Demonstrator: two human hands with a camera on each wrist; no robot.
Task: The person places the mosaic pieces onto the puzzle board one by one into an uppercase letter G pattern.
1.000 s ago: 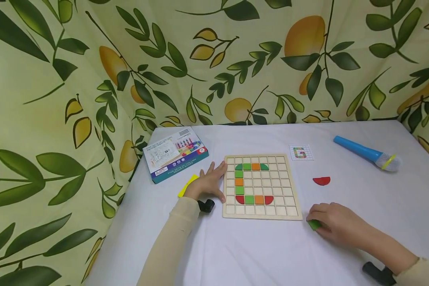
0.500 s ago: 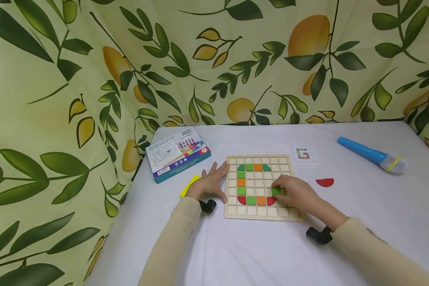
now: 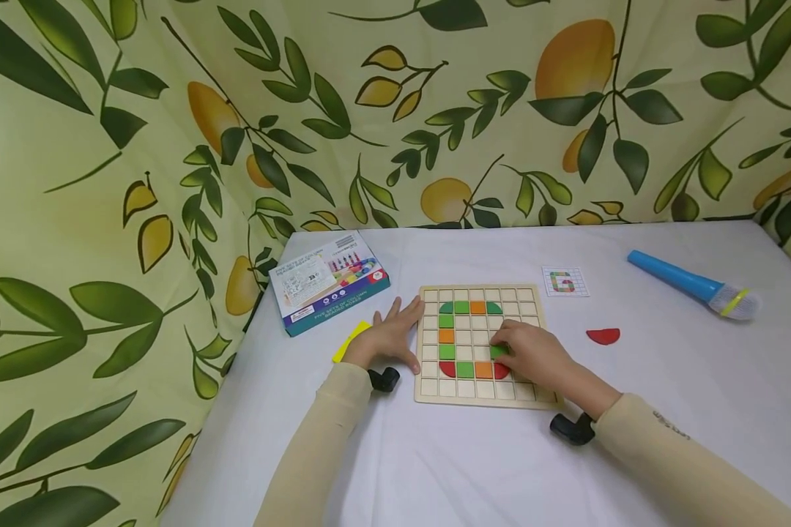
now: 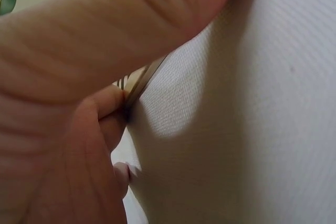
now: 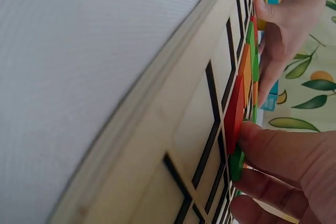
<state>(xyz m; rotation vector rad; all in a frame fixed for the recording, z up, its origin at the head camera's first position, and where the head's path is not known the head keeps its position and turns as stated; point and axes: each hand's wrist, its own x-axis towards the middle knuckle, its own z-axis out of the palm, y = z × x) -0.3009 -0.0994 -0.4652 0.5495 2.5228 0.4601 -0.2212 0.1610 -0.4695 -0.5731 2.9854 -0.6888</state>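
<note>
A wooden grid board (image 3: 471, 401) bears green, orange and red tiles laid in a C-like outline. My right hand (image 3: 534, 356) is over the board's right half, pinching a green tile (image 3: 497, 352) between thumb and fingers. In the right wrist view this green tile (image 5: 237, 163) is right beside a red round-cornered tile (image 5: 234, 116), close over the grid. At the board's left edge, my left hand (image 3: 384, 341) rests with spread fingers and thumb against the wood. The left wrist view has its thumb (image 4: 115, 30) large in front, with fingertips at the board's edge behind.
Right of the board lies a red half-round tile (image 3: 603, 336), below a small pattern card (image 3: 565, 282). A blue toy microphone (image 3: 682, 279) is farther right. A cardboard box (image 3: 329, 282) stands back left; a yellow piece (image 3: 349, 342) lies partly behind my left hand.
My right hand has carried the green tile leftward from the table beside the board to the cell above the lower-right red tile. My left hand stays at the board's edge.
</note>
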